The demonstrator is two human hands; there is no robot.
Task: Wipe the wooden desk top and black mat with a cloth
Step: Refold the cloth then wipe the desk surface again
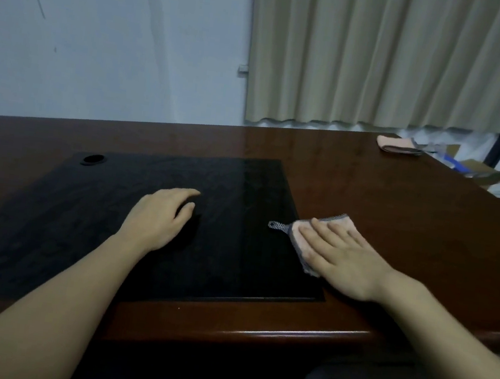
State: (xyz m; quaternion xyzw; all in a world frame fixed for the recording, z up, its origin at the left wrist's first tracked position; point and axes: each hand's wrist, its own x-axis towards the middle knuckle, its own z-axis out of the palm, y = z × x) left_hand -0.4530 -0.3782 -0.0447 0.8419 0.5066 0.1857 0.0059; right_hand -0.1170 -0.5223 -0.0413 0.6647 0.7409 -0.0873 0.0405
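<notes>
A dark reddish-brown glossy wooden desk top (397, 213) fills the middle of the view, and a large rectangular black mat (112, 219) lies flat on it, serving here as the landmark. Near the mat's far left corner sits a round black cable hole (93, 159) in the desk. On the middle of the mat rests the left hand (157, 219), palm down, its fingers loosely bent and holding nothing. At the mat's right edge lies a pink cloth with a grey stitched border (302, 243), partly on the mat and partly on the wood, its small grey hanging loop pointing onto the mat. The right hand (347, 261) presses flat on this cloth, fingers straight and slightly spread. Far to the right of the mat, near the desk's back corner, a second folded pink cloth (397, 144) lies on the wood. Behind the desk, right of the mat's line, hang pale beige pleated curtains (385, 54).
</notes>
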